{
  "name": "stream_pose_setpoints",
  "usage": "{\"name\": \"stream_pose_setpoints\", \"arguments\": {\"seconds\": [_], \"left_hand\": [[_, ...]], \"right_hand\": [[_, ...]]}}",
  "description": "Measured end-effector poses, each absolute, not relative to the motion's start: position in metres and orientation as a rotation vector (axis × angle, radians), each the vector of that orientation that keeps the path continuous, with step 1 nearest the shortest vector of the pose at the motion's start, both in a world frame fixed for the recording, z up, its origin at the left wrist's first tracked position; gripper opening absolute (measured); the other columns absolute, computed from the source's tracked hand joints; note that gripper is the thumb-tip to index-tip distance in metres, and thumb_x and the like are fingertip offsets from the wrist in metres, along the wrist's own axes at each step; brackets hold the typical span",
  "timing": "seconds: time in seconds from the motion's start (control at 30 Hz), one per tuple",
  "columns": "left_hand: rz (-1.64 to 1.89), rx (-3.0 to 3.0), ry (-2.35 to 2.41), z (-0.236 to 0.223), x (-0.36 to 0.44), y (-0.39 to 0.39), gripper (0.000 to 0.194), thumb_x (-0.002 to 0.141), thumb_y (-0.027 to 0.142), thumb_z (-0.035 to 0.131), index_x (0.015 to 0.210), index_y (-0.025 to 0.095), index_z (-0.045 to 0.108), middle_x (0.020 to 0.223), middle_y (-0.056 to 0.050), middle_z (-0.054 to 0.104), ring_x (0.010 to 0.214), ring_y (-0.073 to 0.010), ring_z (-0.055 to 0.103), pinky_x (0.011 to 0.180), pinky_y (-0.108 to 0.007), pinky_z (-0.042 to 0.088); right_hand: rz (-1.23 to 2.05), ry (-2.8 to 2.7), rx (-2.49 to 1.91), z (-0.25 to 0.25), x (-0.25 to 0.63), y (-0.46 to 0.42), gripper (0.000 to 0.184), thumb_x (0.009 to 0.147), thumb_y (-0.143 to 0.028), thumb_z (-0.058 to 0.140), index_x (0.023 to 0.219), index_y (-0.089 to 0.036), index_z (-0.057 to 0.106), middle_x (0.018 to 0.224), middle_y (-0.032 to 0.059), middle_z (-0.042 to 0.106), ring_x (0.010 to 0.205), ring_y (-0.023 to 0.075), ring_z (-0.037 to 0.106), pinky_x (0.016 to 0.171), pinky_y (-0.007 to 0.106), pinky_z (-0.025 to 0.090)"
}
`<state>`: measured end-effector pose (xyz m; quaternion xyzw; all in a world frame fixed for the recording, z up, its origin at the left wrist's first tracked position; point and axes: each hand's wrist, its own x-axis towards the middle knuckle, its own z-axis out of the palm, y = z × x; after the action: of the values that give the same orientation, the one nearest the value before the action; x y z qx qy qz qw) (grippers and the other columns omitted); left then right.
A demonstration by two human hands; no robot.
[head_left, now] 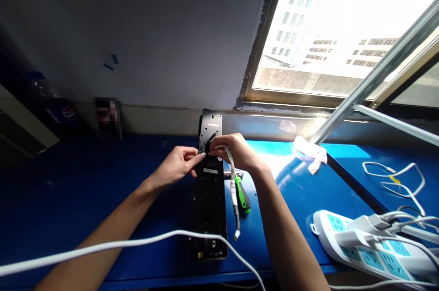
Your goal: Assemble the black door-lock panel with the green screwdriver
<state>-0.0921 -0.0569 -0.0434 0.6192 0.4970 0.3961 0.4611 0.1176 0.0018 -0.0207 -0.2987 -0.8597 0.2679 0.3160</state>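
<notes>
A long black device panel (209,199), dotted with screw holes, lies lengthwise in front of me on the blue table. My left hand (176,163) reaches its upper part from the left, with thumb and fingertips closed together; what is in that pinch, if anything, is too small to make out. From the right, my right hand (236,147) pinches the upper end of a white-wrapped cable (232,185) beside a small black part (207,146) on the panel. The cable's lower end hangs loose with a small connector (236,234). Right of the panel lies a green-and-black screwdriver (243,195).
A white power strip (325,236) with several plugs sits at the right, near a coiled white cable (408,185). A white cord (147,240) crosses the foreground. Crumpled tissue (310,151) lies by a metal frame (356,99). A Pepsi bottle (61,112) stands at the left.
</notes>
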Motion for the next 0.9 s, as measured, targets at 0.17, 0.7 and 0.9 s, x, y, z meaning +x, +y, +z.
{"name": "stream_pose_setpoints", "arguments": {"seconds": [0.17, 0.7, 0.9], "left_hand": [[0.933, 1.529, 1.244, -0.051, -0.093, -0.058, 0.046, 0.082, 0.056, 0.077, 0.065, 0.017, 0.059, 0.060, 0.004, 0.055, 0.053, -0.0124, 0.060, 0.053, -0.022, 0.045], [0.894, 1.560, 1.426, -0.056, -0.095, -0.063, 0.042, 0.084, 0.056, 0.074, 0.098, 0.020, 0.058, 0.062, 0.000, 0.072, 0.056, -0.0250, 0.075, 0.051, -0.025, 0.044], [0.886, 1.640, 1.494, -0.053, -0.091, -0.067, 0.036, 0.085, 0.053, 0.073, 0.091, 0.021, 0.056, 0.055, 0.004, 0.067, 0.048, -0.0227, 0.071, 0.048, -0.024, 0.038]], "right_hand": [[0.663, -2.324, -0.835, -0.026, 0.124, 0.004, 0.007, 0.087, -0.018, 0.073, 0.085, -0.019, 0.080, 0.078, 0.0012, 0.074, 0.071, 0.0154, 0.064, 0.068, 0.027, 0.048], [0.576, -2.326, -0.851, -0.041, 0.125, 0.008, 0.018, 0.088, -0.041, 0.079, 0.088, -0.022, 0.082, 0.107, 0.0053, 0.060, 0.085, 0.0150, 0.060, 0.077, 0.031, 0.052], [0.610, -2.312, -0.836, -0.045, 0.126, 0.010, 0.011, 0.087, -0.032, 0.080, 0.087, -0.021, 0.083, 0.107, 0.0046, 0.059, 0.077, 0.0116, 0.056, 0.072, 0.028, 0.051]]}}
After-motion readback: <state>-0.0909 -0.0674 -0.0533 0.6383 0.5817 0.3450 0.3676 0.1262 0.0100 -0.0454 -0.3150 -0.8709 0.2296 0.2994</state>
